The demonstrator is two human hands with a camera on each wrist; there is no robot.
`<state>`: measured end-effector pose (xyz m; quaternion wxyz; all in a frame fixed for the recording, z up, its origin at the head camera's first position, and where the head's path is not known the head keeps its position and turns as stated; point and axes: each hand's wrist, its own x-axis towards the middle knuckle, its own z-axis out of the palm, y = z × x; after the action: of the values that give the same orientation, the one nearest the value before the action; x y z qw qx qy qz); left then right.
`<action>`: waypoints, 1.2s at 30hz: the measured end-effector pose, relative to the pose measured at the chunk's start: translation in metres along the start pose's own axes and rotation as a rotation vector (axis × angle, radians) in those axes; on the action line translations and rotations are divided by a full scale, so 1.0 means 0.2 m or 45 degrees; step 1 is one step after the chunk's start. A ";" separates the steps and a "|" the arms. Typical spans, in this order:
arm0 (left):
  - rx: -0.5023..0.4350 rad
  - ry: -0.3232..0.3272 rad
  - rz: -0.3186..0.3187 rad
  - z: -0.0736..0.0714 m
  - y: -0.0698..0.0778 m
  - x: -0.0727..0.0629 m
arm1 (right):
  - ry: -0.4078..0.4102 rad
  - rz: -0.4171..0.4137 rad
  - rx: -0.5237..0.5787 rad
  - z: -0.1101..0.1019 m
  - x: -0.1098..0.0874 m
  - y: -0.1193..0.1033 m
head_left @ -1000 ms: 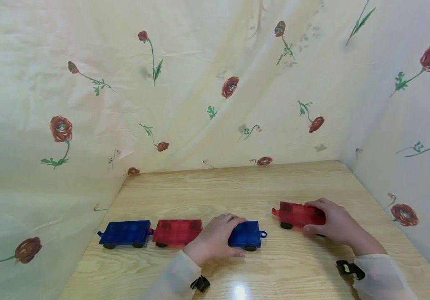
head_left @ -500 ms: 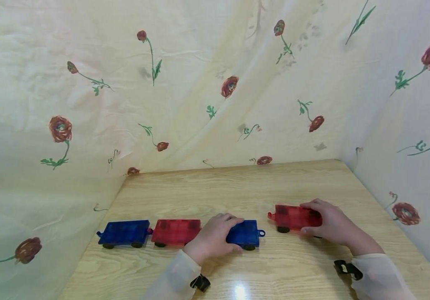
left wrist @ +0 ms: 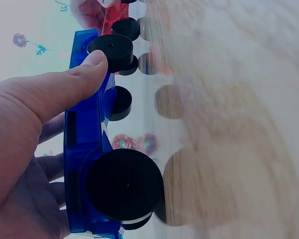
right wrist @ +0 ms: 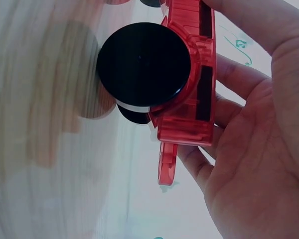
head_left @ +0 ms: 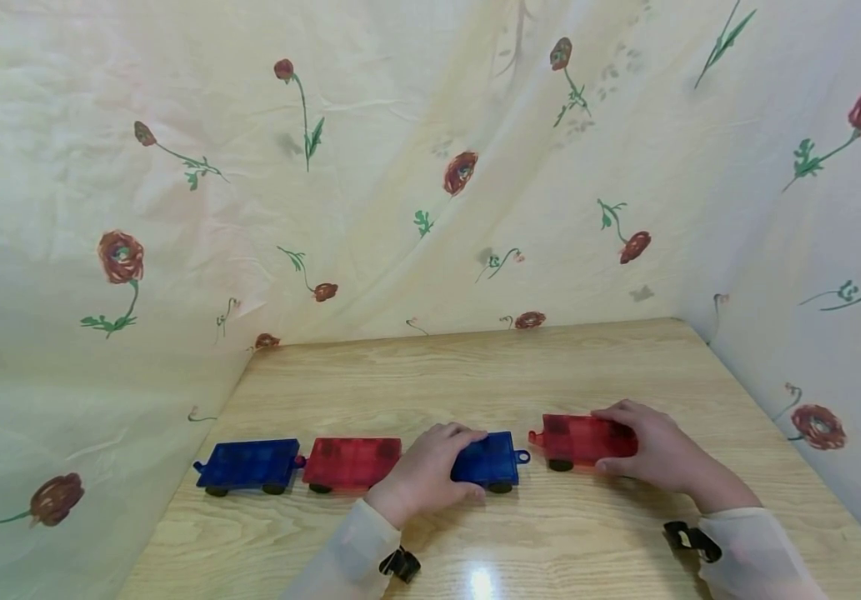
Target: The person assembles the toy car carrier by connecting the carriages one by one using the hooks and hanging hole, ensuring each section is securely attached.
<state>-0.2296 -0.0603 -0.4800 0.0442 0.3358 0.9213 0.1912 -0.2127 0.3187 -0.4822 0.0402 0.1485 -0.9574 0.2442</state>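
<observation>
My left hand [head_left: 430,471] grips a blue toy train wagon [head_left: 492,461], thumb on its near side and fingers on the far side. In the left wrist view the thumb lies by a black wheel [left wrist: 109,52] of that blue wagon. Its right end carries a ring [head_left: 523,457]. Just right of it, my right hand [head_left: 651,446] holds a red toy wagon [head_left: 576,437] by its right part. The red wagon's hook [head_left: 535,437] points at the ring, a small gap apart. The right wrist view shows the red wagon's underside and a large wheel [right wrist: 144,64].
Left of my left hand stand another red wagon [head_left: 352,462] and a blue wagon [head_left: 248,464], joined end to end. My left hand covers the right end of that red wagon. The wooden table [head_left: 415,375] is bounded by flower-printed cloth [head_left: 370,208] behind and at both sides.
My right hand has brought its red wagon leftward and slightly nearer, narrowing the gap to the blue wagon's ring. The blue wagon in my left hand has shifted slightly left and up in view.
</observation>
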 end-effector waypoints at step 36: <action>-0.005 0.024 -0.027 0.00 -0.02 0.00 | -0.039 -0.105 0.048 0.04 0.02 -0.07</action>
<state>-0.2320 -0.0621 -0.4814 0.0381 0.3243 0.9247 0.1956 -0.2122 0.3021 -0.4826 0.0329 0.1923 -0.9463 0.2580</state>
